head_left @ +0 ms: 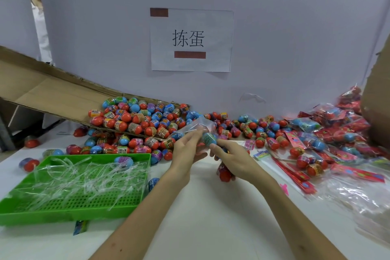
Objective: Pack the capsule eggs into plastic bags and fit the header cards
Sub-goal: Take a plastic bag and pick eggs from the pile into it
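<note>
Our left hand (185, 150) pinches the mouth of a thin clear plastic bag (195, 125), raised above the white table (211, 217) near the heap of loose eggs (147, 124). Our right hand (234, 159) grips a blue-and-green plastic capsule egg (209, 139) between thumb and fingertips at the bag's opening. A red egg (224, 174) sits under that palm (how it is held, we cannot tell). The capsule looks light, hard and slick, so we would grip its middle; the limp bag is best taken by its rim.
</note>
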Demonstrator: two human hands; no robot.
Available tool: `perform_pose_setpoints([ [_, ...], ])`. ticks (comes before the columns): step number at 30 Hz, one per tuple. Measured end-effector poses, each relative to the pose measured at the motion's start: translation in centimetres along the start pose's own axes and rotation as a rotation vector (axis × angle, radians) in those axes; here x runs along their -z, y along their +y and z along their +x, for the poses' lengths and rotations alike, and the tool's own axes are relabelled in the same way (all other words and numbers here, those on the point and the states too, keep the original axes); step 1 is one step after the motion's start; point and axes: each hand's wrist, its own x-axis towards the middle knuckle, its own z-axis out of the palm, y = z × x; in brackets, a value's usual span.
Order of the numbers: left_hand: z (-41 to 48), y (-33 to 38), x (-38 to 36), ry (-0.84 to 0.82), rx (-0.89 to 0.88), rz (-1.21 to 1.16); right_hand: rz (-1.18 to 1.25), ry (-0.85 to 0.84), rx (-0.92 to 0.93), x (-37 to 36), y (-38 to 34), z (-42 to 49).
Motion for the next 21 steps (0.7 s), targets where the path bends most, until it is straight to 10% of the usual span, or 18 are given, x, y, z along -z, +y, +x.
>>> perform_pose_setpoints([
  [21,0.59,0.1,0.66,-0.044,0.25,-0.404,0.073,0.246,0.079,-0.52,0.01,-0.02],
])
